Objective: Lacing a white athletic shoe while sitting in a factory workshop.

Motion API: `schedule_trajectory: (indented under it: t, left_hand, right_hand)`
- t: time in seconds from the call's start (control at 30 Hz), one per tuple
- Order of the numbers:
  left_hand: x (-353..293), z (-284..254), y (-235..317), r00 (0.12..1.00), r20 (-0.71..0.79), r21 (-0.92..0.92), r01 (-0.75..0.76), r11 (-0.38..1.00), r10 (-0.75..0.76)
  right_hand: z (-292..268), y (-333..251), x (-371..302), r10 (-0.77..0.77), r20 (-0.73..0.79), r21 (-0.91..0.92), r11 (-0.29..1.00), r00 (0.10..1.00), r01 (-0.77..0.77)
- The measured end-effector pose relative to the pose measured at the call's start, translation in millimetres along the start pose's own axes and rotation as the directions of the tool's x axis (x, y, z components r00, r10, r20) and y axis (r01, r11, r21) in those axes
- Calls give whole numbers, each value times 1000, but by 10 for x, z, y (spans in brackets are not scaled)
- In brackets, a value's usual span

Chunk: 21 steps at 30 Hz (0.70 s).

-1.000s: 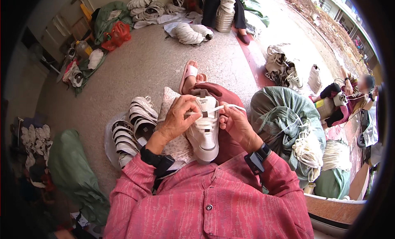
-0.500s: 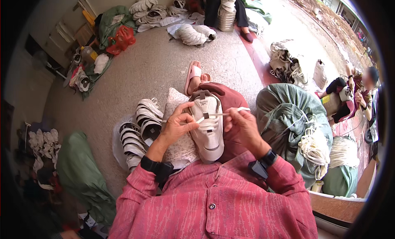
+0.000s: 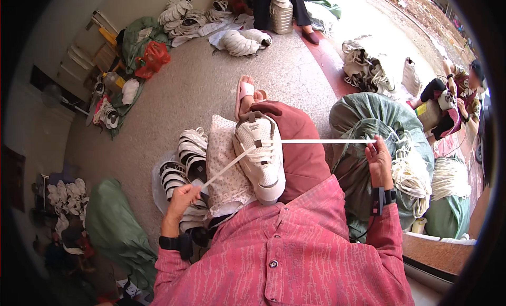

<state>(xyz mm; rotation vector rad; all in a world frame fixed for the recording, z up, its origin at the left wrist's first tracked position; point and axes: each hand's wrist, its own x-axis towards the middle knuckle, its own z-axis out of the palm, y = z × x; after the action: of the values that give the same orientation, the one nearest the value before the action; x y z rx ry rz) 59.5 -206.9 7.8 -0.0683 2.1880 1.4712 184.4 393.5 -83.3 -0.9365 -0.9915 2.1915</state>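
A white sneaker with a dark heel tab lies across my lap, partly laced. The white shoelace runs out of its eyelets to both sides and is drawn taut. My left hand is closed on one stretch of it, low and to the left, over several striped shoes. Far out to the right, my right hand pinches the other stretch in front of a green sack. Under the sneaker's left side is a floral cushion on my thigh.
Striped black-and-white shoes stand beside my left leg. A big green sack with a bundle of white laces is at my right. Another green sack lies left. A seated co-worker is at the right, another person's legs at the back.
Both hands have moved apart from the sneaker, the left down and leftward, the right out to the right. The lace has been pulled out long and straight between them.
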Motion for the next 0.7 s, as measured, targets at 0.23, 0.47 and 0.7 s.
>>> schedule_trajectory:
  t: [0.23,0.47,0.7]
  left_hand:
    - [126,419,784,779,195,708,-532,464,596]
    - [628,1404,1705,406,353,332,-897,293,843]
    - [1170,1489,1529,804,426,186,-526,830,414]
  right_hand:
    - [-190,237,331,105,14,318,942,994,-105]
    - [1526,145,-473,-82,419,-545,774,904,323]
    - [2152,490,-806,24,959,-282,106,281,953]
